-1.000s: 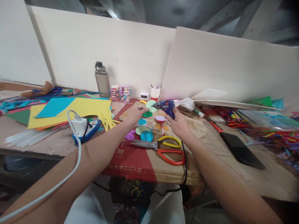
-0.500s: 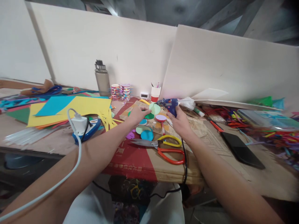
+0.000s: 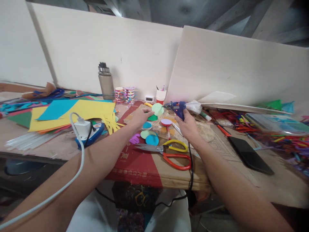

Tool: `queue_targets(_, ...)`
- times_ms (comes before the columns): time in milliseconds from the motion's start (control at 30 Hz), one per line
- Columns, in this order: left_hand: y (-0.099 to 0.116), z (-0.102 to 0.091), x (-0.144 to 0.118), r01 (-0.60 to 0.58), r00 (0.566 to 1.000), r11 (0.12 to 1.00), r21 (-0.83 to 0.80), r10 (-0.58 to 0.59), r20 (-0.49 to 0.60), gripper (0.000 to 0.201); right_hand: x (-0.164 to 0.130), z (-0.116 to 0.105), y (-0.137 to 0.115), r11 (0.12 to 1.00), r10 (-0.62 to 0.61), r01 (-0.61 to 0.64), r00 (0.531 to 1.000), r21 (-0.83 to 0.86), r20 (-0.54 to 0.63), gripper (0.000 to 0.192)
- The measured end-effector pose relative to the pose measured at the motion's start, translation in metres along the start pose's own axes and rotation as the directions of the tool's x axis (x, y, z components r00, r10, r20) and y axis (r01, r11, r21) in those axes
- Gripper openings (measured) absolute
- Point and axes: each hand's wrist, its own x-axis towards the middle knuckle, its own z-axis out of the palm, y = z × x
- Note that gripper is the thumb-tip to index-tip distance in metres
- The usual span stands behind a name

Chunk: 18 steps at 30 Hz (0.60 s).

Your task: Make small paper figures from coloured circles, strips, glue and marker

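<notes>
Glue gun (image 3: pixel 178 108) is sitting in your right hand (image 3: pixel 189 126), grip closed around its handle, nozzle aiming left at the pale green disc (image 3: pixel 157 109) your left hand (image 3: pixel 139 116) is pinching above the bench (image 3: pixel 277 183). Keep the disc steady. Scissors (image 3: pixel 169 151) are lying near; the cup (image 3: pixel 160 96) is crowding behind.

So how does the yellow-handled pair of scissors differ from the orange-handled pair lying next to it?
The yellow-handled scissors lie farther from the person; the orange-handled scissors lie nearer the edge of the cardboard sheet. The yellow pair's grey blades show plainly, pointing left; the orange pair's blades are hidden beneath it. The orange loops look larger. Both lie flat, untouched, while the right hand grips a blue glue gun.
</notes>
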Motion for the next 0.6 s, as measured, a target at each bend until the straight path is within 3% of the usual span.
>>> queue_targets(200, 0.0002, -0.0015, 0.0023, 0.031, 0.999, 0.998, -0.047, -0.032, -0.029, 0.029, -0.0002, 0.0001, -0.0001, 1.000, 0.016, -0.015, 1.000, -0.020, 0.027, 0.030)
queue_targets(500, -0.0043, -0.0010, 0.0077, -0.028, 0.999, 0.980, -0.196, 0.018, -0.050, 0.041, -0.0055, 0.0016, -0.0059, 0.999, 0.022, -0.018, 0.996, -0.047, 0.085, 0.032)
queue_targets(600, -0.0074, -0.0018, 0.0093, -0.012, 0.999, 0.988, -0.157, 0.004, -0.053, 0.038, -0.0076, 0.0033, -0.0066, 1.000, 0.010, -0.008, 0.995, -0.024, 0.101, 0.033)
